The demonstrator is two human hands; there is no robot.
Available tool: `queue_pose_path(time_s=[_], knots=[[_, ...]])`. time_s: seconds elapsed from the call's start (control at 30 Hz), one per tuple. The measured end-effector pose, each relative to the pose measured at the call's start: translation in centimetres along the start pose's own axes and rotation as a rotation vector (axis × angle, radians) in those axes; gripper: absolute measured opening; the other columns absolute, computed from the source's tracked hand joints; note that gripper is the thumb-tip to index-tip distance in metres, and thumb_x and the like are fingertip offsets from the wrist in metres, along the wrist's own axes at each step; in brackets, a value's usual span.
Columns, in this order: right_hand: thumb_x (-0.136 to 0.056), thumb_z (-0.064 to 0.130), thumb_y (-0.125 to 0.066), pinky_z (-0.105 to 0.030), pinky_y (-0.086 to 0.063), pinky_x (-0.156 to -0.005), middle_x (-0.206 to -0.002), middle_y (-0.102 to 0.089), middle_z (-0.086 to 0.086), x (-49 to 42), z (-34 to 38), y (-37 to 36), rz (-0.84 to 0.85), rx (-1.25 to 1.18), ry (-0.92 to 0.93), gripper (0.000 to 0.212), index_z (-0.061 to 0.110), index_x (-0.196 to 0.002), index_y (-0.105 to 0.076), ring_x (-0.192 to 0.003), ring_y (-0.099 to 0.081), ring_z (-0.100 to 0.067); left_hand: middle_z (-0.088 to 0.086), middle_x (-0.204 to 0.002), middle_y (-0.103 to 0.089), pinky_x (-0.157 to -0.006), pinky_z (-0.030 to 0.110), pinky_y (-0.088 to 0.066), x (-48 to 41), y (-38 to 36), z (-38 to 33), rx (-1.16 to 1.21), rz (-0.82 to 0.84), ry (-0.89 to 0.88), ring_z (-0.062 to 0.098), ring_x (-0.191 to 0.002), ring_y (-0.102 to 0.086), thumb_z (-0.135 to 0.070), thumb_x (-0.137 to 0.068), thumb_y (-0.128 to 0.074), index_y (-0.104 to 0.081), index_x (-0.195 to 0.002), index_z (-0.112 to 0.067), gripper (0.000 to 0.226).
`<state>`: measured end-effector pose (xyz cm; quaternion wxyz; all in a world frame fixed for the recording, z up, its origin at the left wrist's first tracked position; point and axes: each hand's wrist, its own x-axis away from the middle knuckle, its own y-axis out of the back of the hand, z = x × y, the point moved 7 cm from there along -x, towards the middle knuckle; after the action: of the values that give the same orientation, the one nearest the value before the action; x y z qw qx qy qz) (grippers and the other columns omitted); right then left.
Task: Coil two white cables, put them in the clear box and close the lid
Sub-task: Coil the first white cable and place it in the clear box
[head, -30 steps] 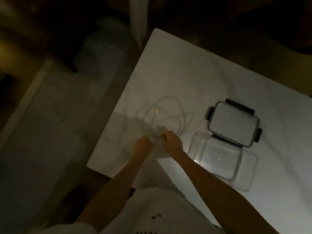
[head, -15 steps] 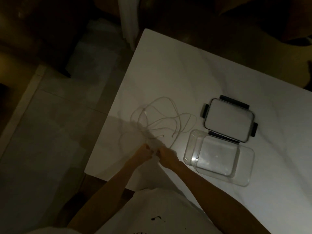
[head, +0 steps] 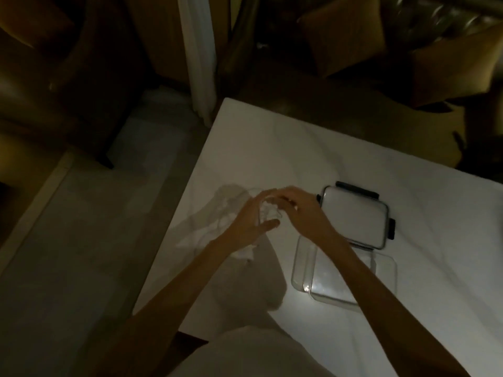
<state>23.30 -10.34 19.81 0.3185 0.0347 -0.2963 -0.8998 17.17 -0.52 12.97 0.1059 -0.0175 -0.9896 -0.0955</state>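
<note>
cables bunched between both hands, box lying open

above the table (head: 299, 148), the left hand (head: 249, 223) cups the white cables (head: 268, 208) while the right hand (head: 298, 210) curls over them, probably winding. each grip is closed on the bundle. the clear box (head: 297, 268) sits just right, lid (head: 353, 216) off, ready for the coil. the bundle shows no clear long axis, and loose strands trail left.

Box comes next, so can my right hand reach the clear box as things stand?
Probably yes: the clear box lies open just beneath that forearm, though the right hand grips the cables.
</note>
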Motion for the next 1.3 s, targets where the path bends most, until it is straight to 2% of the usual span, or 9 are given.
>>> queue_pose_path(time_s=[0.13, 0.3, 0.43, 0.53, 0.63, 0.73, 0.83, 1.13, 1.3], knots=[[-0.095, 0.010, -0.050, -0.015, -0.052, -0.076, -0.091, -0.066, 0.006, -2.1, 8.8, 9.3, -0.206, -0.142, 0.144, 0.014, 0.015, -0.099, -0.062, -0.078, -0.064, -0.003, -0.002, -0.107, -0.062, -0.100, 0.019, -0.040, -3.5, -1.6, -5.4, 0.120, -0.031, -0.023, 0.010, -0.103, -0.057, -0.018, -0.096, -0.050, -0.058, -0.104, -0.017, 0.012], [-0.093, 0.003, -0.052, -0.022, -0.048, -0.090, -0.105, -0.062, -0.001, -0.1, 15.7, 21.7, -0.496, 0.199, 0.398, 0.020, 0.012, -0.106, -0.063, -0.098, -0.058, -0.009, 0.000, -0.064, -0.053, -0.069, 0.025, -0.048, -6.8, -2.9, -11.8, 0.141, -0.002, -0.051, 0.005, -0.057, -0.053, -0.015, -0.101, -0.034, -0.051, -0.073, -0.018, 0.032], [-0.090, 0.020, -0.059, -0.020, -0.049, -0.079, -0.110, -0.050, 0.010, 1.8, 11.7, 25.4, -0.532, 0.103, 0.082, 0.066, 0.034, -0.144, -0.023, -0.090, -0.057, -0.001, -0.010, -0.049, -0.036, -0.037, 0.017, -0.026, -8.3, -2.8, -21.4, 0.229, 0.048, -0.131, 0.003, -0.038, -0.029, -0.021, -0.101, -0.035, -0.043, -0.071, -0.018, 0.032], [-0.091, 0.033, -0.056, -0.029, -0.055, -0.077, -0.133, -0.048, 0.008, 2.2, 8.1, 22.7, -0.283, -0.387, -0.024, 0.065, 0.044, -0.143, -0.019, -0.098, -0.064, -0.002, -0.004, -0.058, -0.040, -0.041, 0.018, -0.032, -8.2, -3.3, -30.5, 0.232, 0.091, -0.270, 0.005, -0.043, -0.036, -0.026, -0.101, -0.036, -0.049, -0.073, -0.021, 0.031], [-0.097, 0.002, -0.043, -0.014, -0.053, -0.072, -0.136, -0.049, -0.006, 3.2, 9.3, 20.8, -0.180, -0.258, 0.078, 0.046, 0.025, -0.136, -0.037, -0.107, -0.060, -0.004, -0.001, -0.057, -0.042, -0.041, 0.017, -0.034, -7.9, -4.6, -36.7, 0.238, 0.161, -0.358, 0.006, -0.042, -0.038, -0.028, -0.100, -0.037, -0.052, -0.074, -0.018, 0.032], [-0.097, 0.004, -0.043, -0.015, -0.053, -0.075, -0.132, -0.050, -0.018, 5.3, 11.1, 22.2, -0.381, -0.421, 0.234, 0.035, 0.008, -0.132, -0.043, -0.116, -0.052, -0.018, -0.002, -0.057, -0.042, -0.040, 0.020, -0.030, -7.8, -6.2, -40.2, 0.275, 0.186, -0.411, 0.009, -0.043, -0.035, -0.030, -0.100, -0.036, -0.051, -0.074, -0.017, 0.032], [-0.096, 0.022, -0.048, -0.018, -0.054, -0.070, -0.129, -0.054, 0.004, 7.1, 9.3, 24.0, -0.481, -0.626, 0.246, 0.036, 0.026, -0.132, -0.048, -0.119, -0.051, -0.011, 0.000, -0.062, -0.044, -0.043, 0.023, -0.031, -7.6, -7.7, -42.3, 0.267, 0.204, -0.446, 0.011, -0.047, -0.036, -0.029, -0.100, -0.035, -0.051, -0.082, -0.013, 0.030], [-0.093, 0.019, -0.054, -0.033, -0.046, -0.098, -0.108, -0.067, -0.003, 11.8, -0.7, 31.9, -0.547, 0.170, 0.050, 0.019, 0.019, -0.107, -0.067, -0.110, -0.057, -0.010, 0.007, -0.084, -0.058, -0.071, 0.027, -0.052, -7.7, -13.7, -40.9, -0.271, 0.183, -0.383, 0.014, -0.073, -0.058, -0.019, -0.101, -0.034, -0.058, -0.094, -0.007, 0.028], [-0.093, 0.022, -0.055, -0.034, -0.057, -0.085, -0.104, -0.070, -0.010, 16.8, -1.2, 37.6, -0.583, -0.474, 0.063, 0.024, 0.011, -0.110, -0.068, -0.100, -0.067, -0.022, -0.009, -0.102, -0.049, -0.082, 0.023, -0.043, -7.6, -18.3, -39.3, -0.401, 0.064, -0.343, -0.002, -0.087, -0.048, -0.021, -0.099, -0.040, -0.047, -0.119, -0.023, 0.021]])
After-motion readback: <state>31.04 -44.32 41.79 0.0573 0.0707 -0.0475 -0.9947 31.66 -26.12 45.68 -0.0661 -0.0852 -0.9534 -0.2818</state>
